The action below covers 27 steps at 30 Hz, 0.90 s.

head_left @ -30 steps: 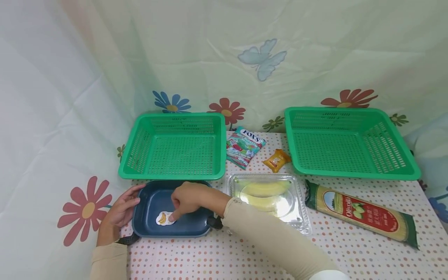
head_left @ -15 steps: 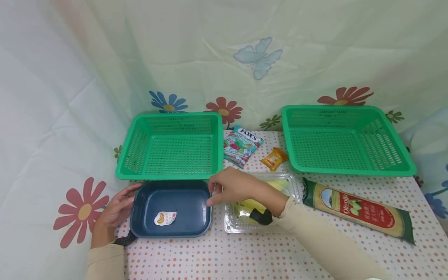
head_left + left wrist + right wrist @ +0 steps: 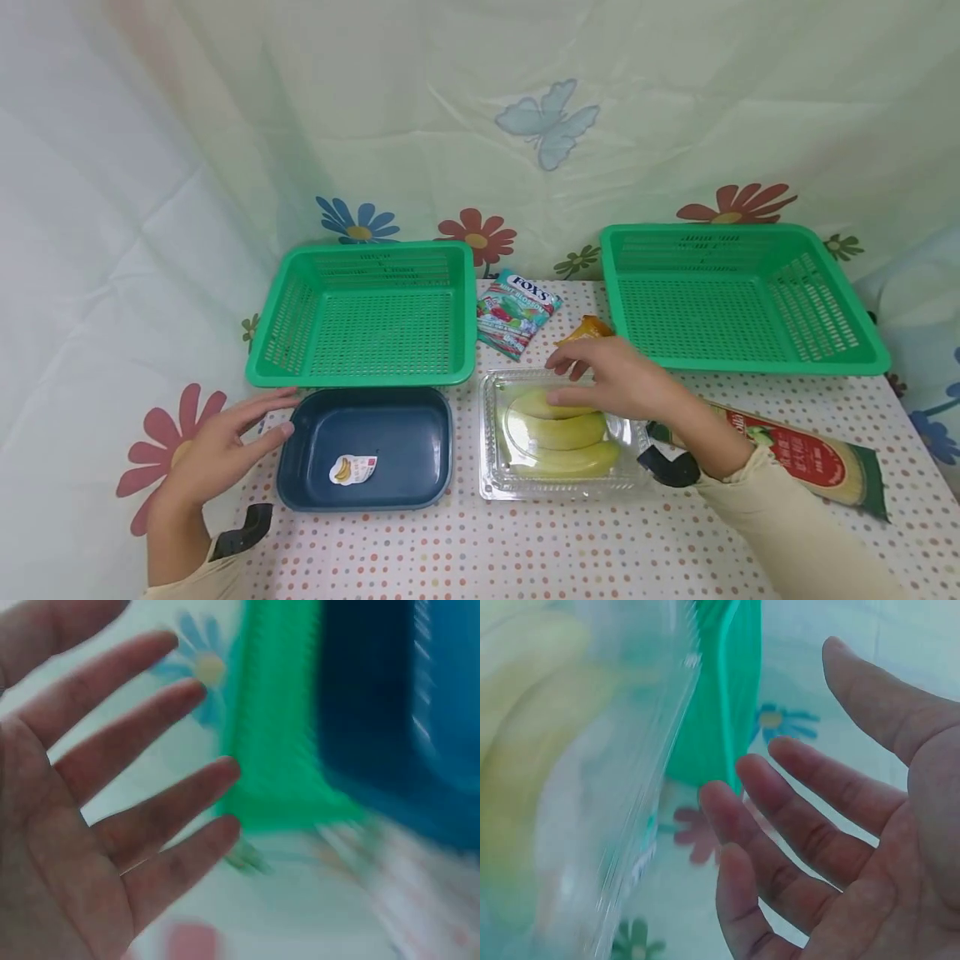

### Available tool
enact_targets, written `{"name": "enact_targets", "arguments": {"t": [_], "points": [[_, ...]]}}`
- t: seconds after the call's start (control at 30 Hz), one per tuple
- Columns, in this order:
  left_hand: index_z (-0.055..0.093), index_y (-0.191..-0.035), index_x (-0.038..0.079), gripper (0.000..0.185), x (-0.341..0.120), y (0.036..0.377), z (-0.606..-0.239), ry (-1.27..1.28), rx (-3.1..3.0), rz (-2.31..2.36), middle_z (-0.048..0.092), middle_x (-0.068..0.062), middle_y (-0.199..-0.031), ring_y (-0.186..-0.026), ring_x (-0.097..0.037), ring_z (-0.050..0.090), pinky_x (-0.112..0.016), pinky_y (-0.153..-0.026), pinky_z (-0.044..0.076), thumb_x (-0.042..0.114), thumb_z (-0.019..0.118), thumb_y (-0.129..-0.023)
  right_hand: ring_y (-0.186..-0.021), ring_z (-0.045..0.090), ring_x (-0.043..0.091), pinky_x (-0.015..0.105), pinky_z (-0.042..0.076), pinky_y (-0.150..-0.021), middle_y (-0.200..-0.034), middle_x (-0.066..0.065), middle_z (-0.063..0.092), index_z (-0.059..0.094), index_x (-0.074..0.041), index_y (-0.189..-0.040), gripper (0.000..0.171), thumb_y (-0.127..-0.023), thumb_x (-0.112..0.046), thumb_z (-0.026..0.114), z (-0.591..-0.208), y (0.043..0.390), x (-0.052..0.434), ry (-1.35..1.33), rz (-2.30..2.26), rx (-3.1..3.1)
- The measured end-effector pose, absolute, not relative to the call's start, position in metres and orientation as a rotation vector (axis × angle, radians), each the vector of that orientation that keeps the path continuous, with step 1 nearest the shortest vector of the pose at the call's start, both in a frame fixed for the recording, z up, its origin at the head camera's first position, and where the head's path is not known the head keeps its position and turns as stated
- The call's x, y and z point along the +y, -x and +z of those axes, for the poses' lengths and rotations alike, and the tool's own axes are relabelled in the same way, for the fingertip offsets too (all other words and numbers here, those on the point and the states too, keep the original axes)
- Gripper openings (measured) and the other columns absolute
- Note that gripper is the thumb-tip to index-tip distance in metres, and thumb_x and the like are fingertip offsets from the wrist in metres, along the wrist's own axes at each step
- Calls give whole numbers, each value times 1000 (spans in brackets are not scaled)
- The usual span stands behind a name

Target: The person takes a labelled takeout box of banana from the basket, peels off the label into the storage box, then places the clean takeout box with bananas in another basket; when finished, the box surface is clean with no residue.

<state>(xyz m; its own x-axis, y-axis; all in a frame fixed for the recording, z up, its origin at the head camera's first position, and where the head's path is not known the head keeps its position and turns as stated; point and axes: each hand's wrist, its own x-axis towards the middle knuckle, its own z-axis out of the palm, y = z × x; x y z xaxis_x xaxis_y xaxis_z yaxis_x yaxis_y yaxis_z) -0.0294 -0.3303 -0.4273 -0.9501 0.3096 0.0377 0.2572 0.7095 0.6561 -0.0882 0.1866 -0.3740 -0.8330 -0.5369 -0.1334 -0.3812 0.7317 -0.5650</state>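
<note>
The right hand [image 3: 622, 385] is hovering over the far edge of the clear clamshell box [image 3: 491, 450], at about 12 o'clock of the box, its fingers spread and loosely straight, holding nothing; the right wrist view is showing the same open palm [image 3: 900, 847] with the fingers fanned beside the blurred clear lid, and whether the fingertips are touching the lid I cannot tell. Inside the box three bananas [image 3: 558, 433] are lying side by side, sealed under the lid, which looks like the reason the hand is coming at it from above with a wide span rather than a pinch. The left hand [image 3: 213, 446] is resting flat at 9 o'clock of the dark blue tray [image 3: 438, 450], fingers straight and slightly apart, the tips just beside the tray's near-left rim, seemingly steadying it. A small banana sticker [image 3: 352, 469] is lying on the tray's floor toward 7 o'clock. The tray and box are sitting side by side at the front of the dotted tablecloth [image 3: 525, 550]. Behind them, at 11 and 1 o'clock, two green baskets [image 3: 363, 371] are standing; between those a candy bag [image 3: 516, 312] and an orange wrapper [image 3: 583, 331] are lying. A pasta packet [image 3: 813, 458] is lying at 3 o'clock of the box, partly under the right wrist.
</note>
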Motion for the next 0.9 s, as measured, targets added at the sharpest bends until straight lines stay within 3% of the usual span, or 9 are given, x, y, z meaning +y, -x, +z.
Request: {"name": "enact_targets", "arguments": {"t": [0.1, 0.27, 0.33, 0.67, 0.9], "points": [[68, -134, 19, 40, -308, 29, -407, -527, 2925, 1017, 64, -5, -141, -133, 2, 51, -5, -97, 38, 18, 75, -94, -98, 69, 20, 38, 56, -80, -114, 2, 74, 72, -12, -119, 44, -88, -43, 79, -375, 84, 207, 717, -752, 2717], [67, -134, 18, 39, -260, 38, -398, -599, 2908, 1056, 63, -2, -142, -132, -25, 58, -37, -96, 58, 19, 74, -95, -97, 67, 21, 39, 55, -78, -117, 2, 71, 71, -13, -122, 49, -85, -43, 82, -379, 75, 237, 726, -730, 2777], [65, -137, 16, 41, -240, 41, -400, -643, 2863, 1098, 61, -2, -145, -134, -26, 58, -46, -96, 57, 22, 73, -96, -97, 67, 22, 39, 55, -78, -118, 4, 70, 70, -13, -124, 52, -84, -43, 83, -382, 71, 247, 708, -710, 2792], [59, -144, 15, 45, -164, 47, -403, -821, 2715, 1198, 54, -3, -153, -140, -25, 53, -42, -94, 59, 29, 66, -101, -96, 67, 20, 26, 53, -66, -123, 9, 69, 65, -10, -133, 65, -82, -46, 83, -392, 58, 278, 580, -707, 2776], [61, -142, 12, 44, -125, 51, -411, -870, 2727, 1144, 58, -5, -148, -139, -24, 54, -45, -104, 53, 25, 67, -100, -96, 71, 21, 31, 56, -71, -113, 2, 71, 57, -13, -142, 72, -85, -53, 78, -400, 50, 288, 488, -720, 2717]]}}
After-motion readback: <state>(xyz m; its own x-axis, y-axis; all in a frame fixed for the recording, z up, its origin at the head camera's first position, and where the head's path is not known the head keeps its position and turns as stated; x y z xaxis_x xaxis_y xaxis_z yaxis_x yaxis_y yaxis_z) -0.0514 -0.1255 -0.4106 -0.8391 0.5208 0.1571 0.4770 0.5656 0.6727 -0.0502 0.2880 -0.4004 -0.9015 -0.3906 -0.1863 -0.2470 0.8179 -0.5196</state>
